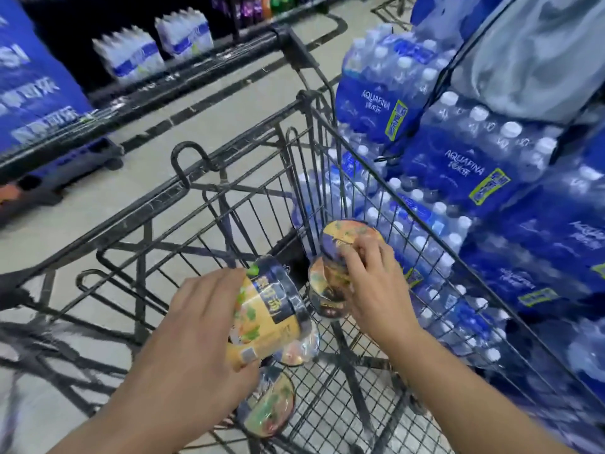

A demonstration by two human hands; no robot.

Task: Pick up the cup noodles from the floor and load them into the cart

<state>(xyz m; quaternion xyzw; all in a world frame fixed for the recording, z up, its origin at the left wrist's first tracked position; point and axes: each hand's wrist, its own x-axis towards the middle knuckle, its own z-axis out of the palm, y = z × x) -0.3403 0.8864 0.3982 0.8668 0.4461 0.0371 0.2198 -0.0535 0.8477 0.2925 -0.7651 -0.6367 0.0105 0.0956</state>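
Both my hands are inside the black wire cart (229, 178). My left hand (196, 309) grips a yellow and dark blue cup of noodles (271, 306) lying on its side above the basket floor. My right hand (370, 283) holds another cup (347, 240) by its lid edge, over a further cup (327, 290) that stands in the cart. A fourth cup (268, 407) lies on the cart's wire floor below my left hand.
Stacked packs of Aquafina bottled water (458, 165) press against the cart's right side. A low shelf (131, 103) with more water packs runs along the far left, across a strip of pale floor (114, 191). A blue display (29, 86) stands at the left.
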